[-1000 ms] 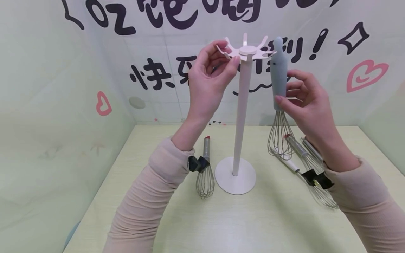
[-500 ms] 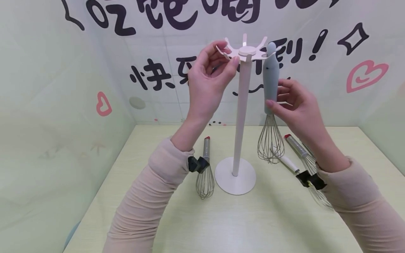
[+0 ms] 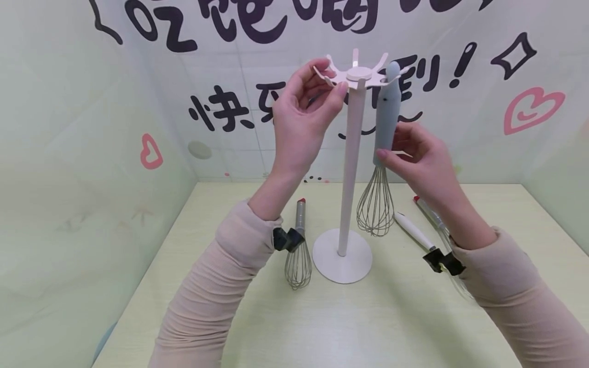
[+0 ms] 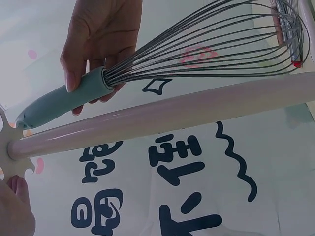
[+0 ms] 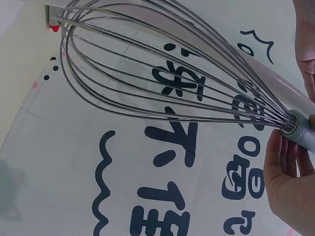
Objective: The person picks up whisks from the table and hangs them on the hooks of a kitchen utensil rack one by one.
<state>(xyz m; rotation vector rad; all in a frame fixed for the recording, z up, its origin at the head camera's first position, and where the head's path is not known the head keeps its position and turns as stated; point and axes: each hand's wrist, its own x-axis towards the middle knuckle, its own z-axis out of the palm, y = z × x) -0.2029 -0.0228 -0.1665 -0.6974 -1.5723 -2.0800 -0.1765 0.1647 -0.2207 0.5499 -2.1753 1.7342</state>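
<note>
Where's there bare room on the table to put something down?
The table is bare in front of the stand's round base, between left sleeve and right sleeve. More bare table lies between the left whisk and the left edge. It's crowded at the right, with the white-handled tool and right whisk.

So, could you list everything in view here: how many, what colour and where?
Tall round-based stand with hooks: one, white, middle of table
Smooth-handled wire whisk: one, pale blue and grey, wires down, beside the stand's right-hand hooks
Slim wire whisk: one, silver with red tip, left of stand
Second slim wire whisk: one, silver with red tip, far right, partly hidden
Slender-handled utensil: one, white, right of stand, far end hidden
Flat table: one, pale yellowish, underneath
Printed backdrop: one, white with black writing, behind
Angular wrist pieces: two, black, at the cuffs
Sleeves: two, beige, on forearms
Hands: two, bare, left on hooks, right on blue handle
</note>
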